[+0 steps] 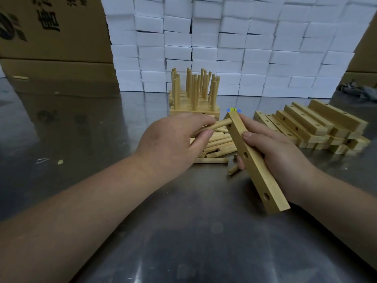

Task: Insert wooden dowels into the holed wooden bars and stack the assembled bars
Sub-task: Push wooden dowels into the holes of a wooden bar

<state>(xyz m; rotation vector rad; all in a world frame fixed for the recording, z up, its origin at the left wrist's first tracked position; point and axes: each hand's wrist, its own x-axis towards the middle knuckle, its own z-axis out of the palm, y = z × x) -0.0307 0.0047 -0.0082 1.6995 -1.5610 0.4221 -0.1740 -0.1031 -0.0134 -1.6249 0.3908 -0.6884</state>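
Observation:
My right hand (277, 152) grips a holed wooden bar (257, 170), tilted with its far end up. Two open holes show along its lower half. My left hand (173, 144) pinches a wooden dowel (219, 126) whose tip sits in the bar's top hole. Under my left hand lies a loose pile of dowels (216, 148) on the metal table. Behind it stands a stack of assembled bars (193, 111) with several dowels pointing up. To the right lies a heap of bare holed bars (314, 125).
A wall of white foam blocks (224, 43) closes the back of the steel table (183, 231). Cardboard boxes (53, 37) stand at the back left, with one stray dowel (20, 78) near them. A dark object (355, 88) lies at the far right.

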